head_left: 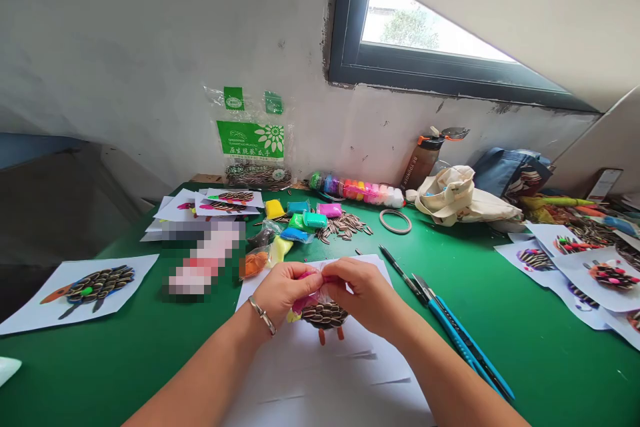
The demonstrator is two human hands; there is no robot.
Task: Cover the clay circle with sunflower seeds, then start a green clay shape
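My left hand (293,285) and my right hand (357,283) meet over the white paper (320,380), fingers pinched together. Between them is a small clear packet of pink modelling clay (305,303), partly covered by my fingers. Both hands grip it. Below it on the paper lies a sunflower-seed animal picture (325,315) with two brown clay legs; its upper part is hidden by my hands. A bit of yellow clay shows beside my left fingers. To the right of the paper lie a black pen (403,273) and a blue utility knife (465,347).
Behind my hands lie bagged clay packs (300,220) and loose sunflower seeds (345,225). A seed bag (253,147) leans on the wall. A tape ring (395,221), cloth bag (445,197) and bottle (421,160) stand right. Finished seed pictures (100,287) lie on both sides.
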